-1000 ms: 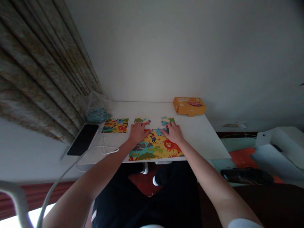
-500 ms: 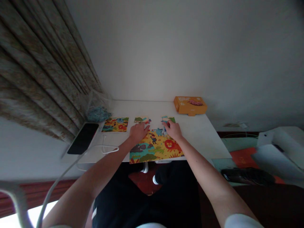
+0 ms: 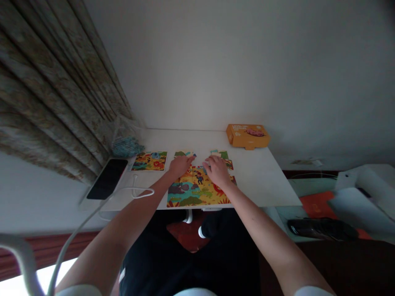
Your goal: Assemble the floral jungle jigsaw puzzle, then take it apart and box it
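A partly joined jigsaw puzzle with jungle animals lies at the table's front edge. Over its upper left part rests my left hand, fingers extended toward the right, close to a small group of loose puzzle pieces. My right hand reaches over the puzzle's upper right part, thumb and fingers apart, and covers most of the elephant there. Just beyond it lie more loose pieces, with another piece beside its knuckles. What lies under the fingertips is partly hidden.
The small picture card lies left of the puzzle. A black phone, a white cable and a clear bag with blue contents sit on the left. An orange puzzle box stands at the back right of the white table.
My right hand has moved left from the loose pieces onto the puzzle's upper part, baring a piece at its right. The puzzle has slid slightly away from me. My left hand has barely moved.
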`<state>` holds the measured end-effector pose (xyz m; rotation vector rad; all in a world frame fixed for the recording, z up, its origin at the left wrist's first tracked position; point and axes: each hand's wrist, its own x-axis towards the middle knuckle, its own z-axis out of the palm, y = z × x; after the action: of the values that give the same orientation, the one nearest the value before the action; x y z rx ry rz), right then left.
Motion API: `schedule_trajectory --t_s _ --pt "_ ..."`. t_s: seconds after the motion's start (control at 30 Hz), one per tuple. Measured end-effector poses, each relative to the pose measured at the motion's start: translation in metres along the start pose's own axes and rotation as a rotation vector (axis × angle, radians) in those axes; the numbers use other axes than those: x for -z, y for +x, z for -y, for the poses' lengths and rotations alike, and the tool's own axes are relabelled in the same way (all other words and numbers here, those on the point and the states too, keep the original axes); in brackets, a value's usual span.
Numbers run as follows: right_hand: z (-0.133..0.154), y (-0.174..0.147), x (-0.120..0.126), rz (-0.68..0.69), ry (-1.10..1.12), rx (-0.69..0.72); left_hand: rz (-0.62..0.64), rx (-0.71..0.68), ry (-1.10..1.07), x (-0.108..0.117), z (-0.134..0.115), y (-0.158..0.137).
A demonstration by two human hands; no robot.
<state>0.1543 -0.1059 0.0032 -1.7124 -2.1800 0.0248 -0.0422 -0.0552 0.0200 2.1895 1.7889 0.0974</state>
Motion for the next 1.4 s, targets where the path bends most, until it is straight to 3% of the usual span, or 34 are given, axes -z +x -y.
schedule_trajectory --t_s 0.17,0.43,0.53,0.67,0.77,0.9,1.0,1.13,1.3,1.4 --pt "0.029 -0.024 -0.009 0.103 0.113 0.159 -0.004 -0.002 -0.029 -0.002 0.001 0.005" --pt "0.032 -0.026 -0.009 0.097 0.108 0.119 -0.063 0.047 -0.020 0.011 0.002 0.032" --pt "0.032 -0.019 -0.009 0.102 0.061 0.090 -0.122 -0.008 -0.002 0.011 0.003 0.036" --pt "0.033 -0.004 -0.014 0.126 -0.006 0.077 -0.349 -0.126 0.035 0.003 0.004 0.015" --pt "0.035 0.007 -0.017 0.124 -0.053 0.066 -0.404 -0.136 -0.025 -0.008 0.005 -0.020" --pt "0.038 0.013 -0.018 0.113 -0.087 0.070 -0.343 -0.215 -0.123 -0.023 0.008 -0.072" --pt "0.038 0.014 -0.017 0.104 -0.082 0.068 -0.301 -0.207 -0.192 -0.032 0.006 -0.089" --pt "0.035 0.013 -0.013 0.094 -0.033 0.086 -0.276 -0.115 -0.391 -0.037 -0.003 -0.073" --pt "0.022 0.005 -0.005 0.057 0.031 0.065 -0.098 -0.093 -0.659 -0.033 -0.014 -0.039" --pt "0.012 -0.007 -0.005 0.017 0.007 0.029 -0.159 -0.081 -0.804 -0.030 -0.015 -0.031"
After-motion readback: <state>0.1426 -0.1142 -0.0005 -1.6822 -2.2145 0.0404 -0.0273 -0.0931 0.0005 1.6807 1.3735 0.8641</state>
